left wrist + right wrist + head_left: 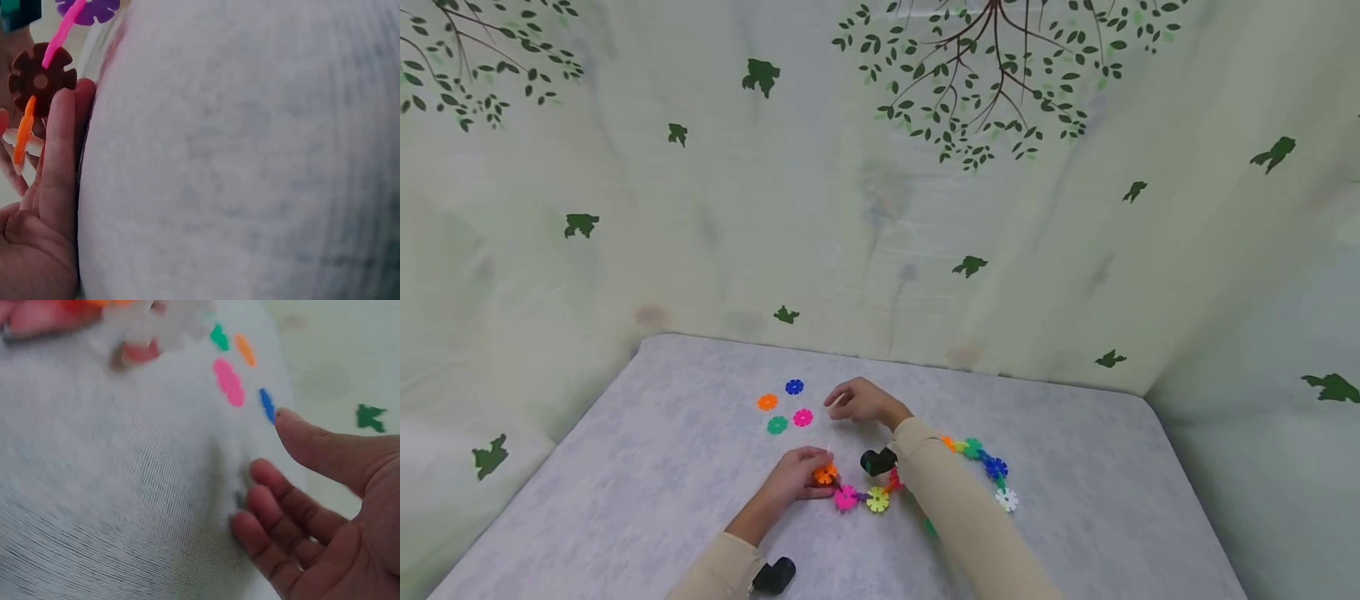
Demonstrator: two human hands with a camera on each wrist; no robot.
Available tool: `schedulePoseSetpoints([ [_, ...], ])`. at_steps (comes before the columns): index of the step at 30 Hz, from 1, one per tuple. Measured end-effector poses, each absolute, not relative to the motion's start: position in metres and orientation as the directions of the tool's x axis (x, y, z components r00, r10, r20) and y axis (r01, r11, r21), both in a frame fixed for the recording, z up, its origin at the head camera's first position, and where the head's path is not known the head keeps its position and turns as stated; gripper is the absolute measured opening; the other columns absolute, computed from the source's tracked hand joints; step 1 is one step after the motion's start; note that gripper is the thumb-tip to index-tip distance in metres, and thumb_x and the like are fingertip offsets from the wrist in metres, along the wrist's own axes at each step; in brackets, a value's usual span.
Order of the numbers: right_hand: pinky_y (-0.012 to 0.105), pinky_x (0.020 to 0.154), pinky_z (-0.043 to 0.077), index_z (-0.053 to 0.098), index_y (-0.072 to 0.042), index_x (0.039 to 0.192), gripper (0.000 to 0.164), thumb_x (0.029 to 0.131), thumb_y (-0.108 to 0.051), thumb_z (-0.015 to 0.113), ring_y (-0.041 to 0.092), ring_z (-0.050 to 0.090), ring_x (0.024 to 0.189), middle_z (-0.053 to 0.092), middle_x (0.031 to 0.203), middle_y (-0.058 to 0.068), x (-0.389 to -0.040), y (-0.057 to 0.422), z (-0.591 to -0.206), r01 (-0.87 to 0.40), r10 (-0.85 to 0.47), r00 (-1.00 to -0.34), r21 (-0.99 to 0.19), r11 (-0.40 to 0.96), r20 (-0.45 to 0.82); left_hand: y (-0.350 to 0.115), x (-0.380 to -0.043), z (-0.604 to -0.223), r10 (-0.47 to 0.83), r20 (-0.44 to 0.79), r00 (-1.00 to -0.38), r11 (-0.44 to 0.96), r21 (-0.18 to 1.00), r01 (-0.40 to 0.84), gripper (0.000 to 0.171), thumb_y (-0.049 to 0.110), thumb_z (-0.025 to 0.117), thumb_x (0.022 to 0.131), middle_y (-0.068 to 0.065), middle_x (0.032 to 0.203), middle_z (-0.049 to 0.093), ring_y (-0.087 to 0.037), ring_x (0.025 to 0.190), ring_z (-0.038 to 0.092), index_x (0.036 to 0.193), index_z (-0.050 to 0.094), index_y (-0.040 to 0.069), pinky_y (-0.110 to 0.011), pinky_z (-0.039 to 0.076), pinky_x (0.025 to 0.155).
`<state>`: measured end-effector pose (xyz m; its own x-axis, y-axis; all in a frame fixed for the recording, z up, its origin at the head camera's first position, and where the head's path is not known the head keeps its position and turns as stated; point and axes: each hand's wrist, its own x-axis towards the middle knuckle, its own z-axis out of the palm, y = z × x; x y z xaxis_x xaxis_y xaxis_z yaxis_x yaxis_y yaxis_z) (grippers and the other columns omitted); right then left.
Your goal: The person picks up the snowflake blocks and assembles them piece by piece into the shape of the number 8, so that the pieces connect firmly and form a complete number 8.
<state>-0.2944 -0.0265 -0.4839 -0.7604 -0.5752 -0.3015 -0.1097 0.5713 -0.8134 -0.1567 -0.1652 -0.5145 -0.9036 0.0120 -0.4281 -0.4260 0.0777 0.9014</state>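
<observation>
My left hand [793,478] grips the end of a chain of slotted, flower-shaped plastic discs. An orange disc [825,473] sits at its fingers, with a pale translucent disc [165,328] beside it. From there the chain runs right through a brown disc [55,80], a pink disc [846,498] and a yellow disc [877,500]. Part of it is hidden beneath the right forearm. My right hand [861,400] hovers above the table with loosely bent fingers and holds nothing. Its thumb points towards the loose discs, and the thumb and fingers are apart in the right wrist view.
Loose on the table lie a blue disc [794,387], an orange disc [767,402], a green disc [777,425] and a pink disc [802,417]. The chain's far part curves right to a white disc [1007,499]. Behind the pale tabletop [1075,467] hangs a leaf-print curtain [820,208].
</observation>
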Motion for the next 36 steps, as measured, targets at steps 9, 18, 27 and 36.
schedulePoseSetpoints([
  [9, 0.036, 0.094, 0.047, 0.067, -0.030, 0.121, 0.036, 0.088, -0.016, 0.071, 0.018, 0.052, 0.104, 0.058, 0.119, 0.002, -0.308, -0.063, -0.483, -0.363, -0.643, -0.693, -0.612, 0.702, -0.326, -0.173, -0.159, -0.519, 0.099, -0.382, -0.919, 0.021, 0.924, -0.382, 0.048, 0.023, 0.055, 0.099, -0.017, 0.101, 0.063, -0.020, 0.082, 0.068, 0.127, 0.043, -0.014, -0.033, 0.058, 0.076],
  [18, 0.025, 0.080, 0.046, 0.061, -0.022, 0.094, 0.020, 0.084, -0.014, 0.076, 0.015, 0.048, 0.091, 0.052, 0.097, -0.001, -0.305, -0.070, -0.492, -0.449, -0.651, -0.704, -0.531, 0.719, -0.286, -0.174, -0.157, -0.517, 0.112, -0.388, -0.915, 0.050, 0.922, -0.385, 0.050, 0.024, 0.056, 0.098, -0.017, 0.105, 0.061, -0.019, 0.082, 0.067, 0.129, 0.044, -0.014, -0.033, 0.058, 0.076],
  [27, 0.021, 0.062, 0.048, 0.064, -0.011, 0.088, 0.006, 0.089, -0.007, 0.068, 0.013, 0.053, 0.069, 0.060, 0.077, 0.000, -0.302, -0.050, -0.495, -0.250, -0.656, -0.715, -0.788, 0.563, -0.241, -0.174, -0.158, -0.518, 0.074, -0.403, -0.912, 0.064, 0.915, -0.398, 0.050, 0.023, 0.057, 0.098, -0.017, 0.104, 0.064, -0.021, 0.084, 0.067, 0.129, 0.046, -0.014, -0.034, 0.058, 0.076],
  [36, 0.033, 0.072, 0.058, 0.063, 0.001, 0.092, 0.005, 0.093, -0.004, 0.061, 0.020, 0.067, 0.072, 0.069, 0.086, 0.016, -0.278, -0.014, -0.490, 0.073, -0.574, -0.788, -0.960, 0.271, -0.222, -0.175, -0.167, -0.519, 0.090, -0.421, -0.902, 0.059, 0.907, -0.417, 0.047, 0.018, 0.058, 0.097, -0.018, 0.107, 0.064, -0.024, 0.089, 0.068, 0.129, 0.045, -0.014, -0.036, 0.057, 0.080],
])
